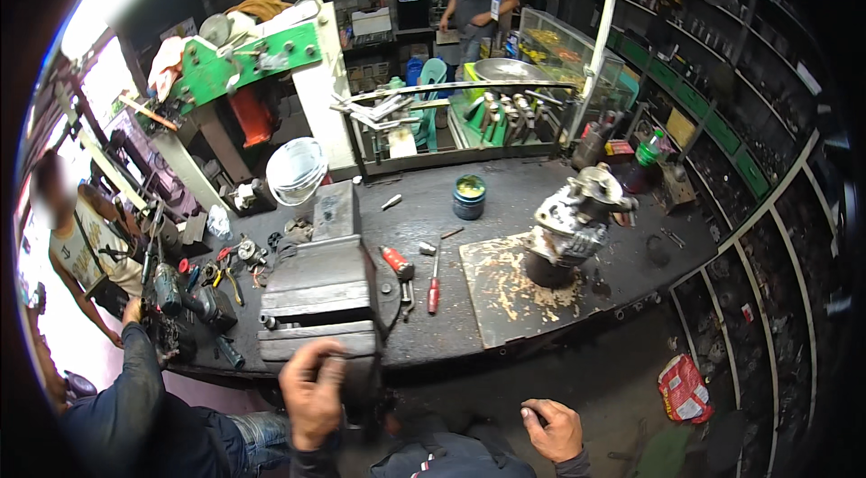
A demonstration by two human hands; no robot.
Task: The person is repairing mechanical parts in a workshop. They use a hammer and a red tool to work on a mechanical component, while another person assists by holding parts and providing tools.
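1. Where the vise (316, 275) stands at the bench's (419, 212) front edge: left hand (312, 395), fingers curled, hold unclear — best kept clear of the gap.
2. Right hand (552, 431) — thumb and fingers slightly apart, seemingly empty.

Workshop, mechanical-repair type by the look of it. Dark, worn workbench (424, 176) with a big bench vise (320, 284) mounted at the near edge. Red-handled screwdriver (434, 295) lying loose on top, teal power tool (169, 289) in the clutter at left. Bulky, grimy metal assembly (577, 216) stands on a stained board (492, 293); small dark tub (469, 200) nearby. More hand tools (510, 117) upright along the far side. Heavy green metal frame (212, 77) back left. Right side: long shelving (706, 105), green-fronted in places, crowded with small parts.
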